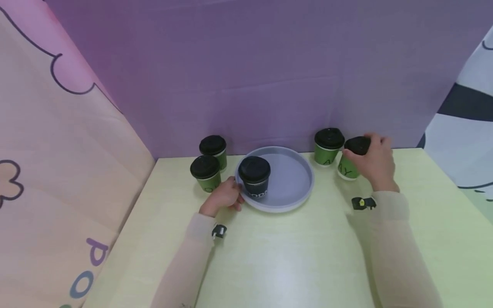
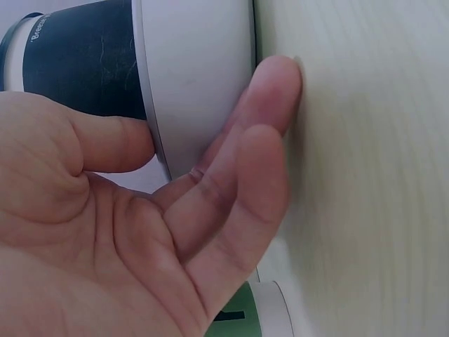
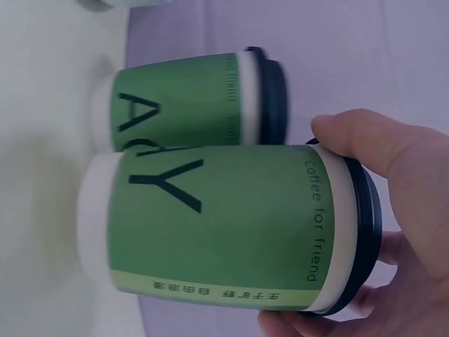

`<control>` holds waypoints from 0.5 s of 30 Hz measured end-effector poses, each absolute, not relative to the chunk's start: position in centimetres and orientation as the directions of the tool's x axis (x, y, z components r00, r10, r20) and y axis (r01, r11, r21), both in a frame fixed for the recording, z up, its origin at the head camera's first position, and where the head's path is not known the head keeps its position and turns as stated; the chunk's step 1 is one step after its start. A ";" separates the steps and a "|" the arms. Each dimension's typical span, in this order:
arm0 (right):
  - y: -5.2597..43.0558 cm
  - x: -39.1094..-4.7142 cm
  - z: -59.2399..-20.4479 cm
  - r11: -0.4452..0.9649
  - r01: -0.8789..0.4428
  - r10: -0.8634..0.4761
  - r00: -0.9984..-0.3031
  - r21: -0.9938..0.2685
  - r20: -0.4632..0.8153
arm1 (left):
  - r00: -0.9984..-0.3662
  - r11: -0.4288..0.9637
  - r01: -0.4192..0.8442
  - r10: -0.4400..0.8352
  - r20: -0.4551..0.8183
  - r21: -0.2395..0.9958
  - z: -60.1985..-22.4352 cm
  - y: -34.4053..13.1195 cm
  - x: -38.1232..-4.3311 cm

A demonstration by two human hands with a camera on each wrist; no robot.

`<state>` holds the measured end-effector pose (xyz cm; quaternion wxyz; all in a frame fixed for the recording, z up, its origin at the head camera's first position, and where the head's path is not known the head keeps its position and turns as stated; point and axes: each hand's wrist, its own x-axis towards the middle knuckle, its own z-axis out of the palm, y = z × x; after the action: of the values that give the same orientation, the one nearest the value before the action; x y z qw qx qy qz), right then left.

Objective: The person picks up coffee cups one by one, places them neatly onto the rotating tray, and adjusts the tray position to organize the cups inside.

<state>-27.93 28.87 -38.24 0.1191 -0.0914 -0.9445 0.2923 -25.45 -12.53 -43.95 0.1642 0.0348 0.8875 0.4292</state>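
Note:
My left hand point(image 1: 225, 194) grips the left rim of a round grey tray point(image 1: 292, 196), thumb at the rim and fingers against its outer side. On the tray's left part stands a dark paper coffee cup point(image 1: 256, 186) with a black lid. My right hand point(image 1: 377, 164) holds a green paper coffee cup point(image 3: 231, 225) around its black lid, thumb on one side and fingers on the other. That cup leans slightly and overlaps another green lidded cup point(image 3: 182, 105) in the right wrist view.
Left of the tray stand two more green cups with black lids, a front cup point(image 1: 206, 171) close to my left hand and a back cup point(image 1: 215, 149). A purple backdrop point(image 1: 250, 85) rises behind the pale table point(image 1: 269, 256). Printed cloth point(image 1: 69, 171) hangs at the left.

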 end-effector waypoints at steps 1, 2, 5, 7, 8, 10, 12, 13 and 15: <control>28.9 -27.8 -37.9 0.812 0.105 0.241 -0.956 -0.575 0.166 | -0.944 0.632 -0.076 0.202 -0.259 0.771 -43.9 -12.5 -25.4; 28.9 -27.7 -37.7 0.812 0.107 0.240 -0.957 -0.574 0.162 | -0.945 0.633 -0.075 0.202 -0.258 0.770 -43.9 -12.5 -25.4; 28.8 -27.3 -36.9 0.809 0.102 0.232 -0.960 -0.579 0.155 | -0.947 0.636 -0.075 0.195 -0.254 0.768 -43.9 -12.5 -25.4; 28.8 -27.0 -36.5 0.807 0.092 0.221 -0.963 -0.583 0.154 | -0.949 0.637 -0.076 0.190 -0.252 0.767 -43.9 -12.5 -25.4; 28.7 -26.8 -36.3 0.807 0.087 0.215 -0.965 -0.584 0.153 | -0.950 0.635 -0.076 0.189 -0.249 0.769 -43.9 -12.5 -25.4; 28.7 -26.5 -35.9 0.808 0.076 0.200 -0.968 -0.584 0.150 | -0.951 0.634 -0.074 0.187 -0.245 0.770 -43.9 -12.4 -25.4; 28.6 -26.2 -35.5 0.811 0.067 0.187 -0.971 -0.581 0.148 | -0.953 0.633 -0.075 0.183 -0.243 0.771 -43.9 -12.4 -25.4; 28.5 -26.1 -35.3 0.813 0.061 0.179 -0.973 -0.579 0.149 | -0.953 0.631 -0.077 0.181 -0.243 0.772 -44.0 -12.3 -25.4; 28.4 -25.8 -34.9 0.814 0.048 0.166 -0.974 -0.578 0.153 | -0.954 0.627 -0.081 0.176 -0.243 0.775 -44.0 -12.3 -25.3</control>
<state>-25.83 28.41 -34.92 0.0986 -0.0565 -0.9473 0.2994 -25.34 -12.31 -44.00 0.1492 0.0267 0.8895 0.4310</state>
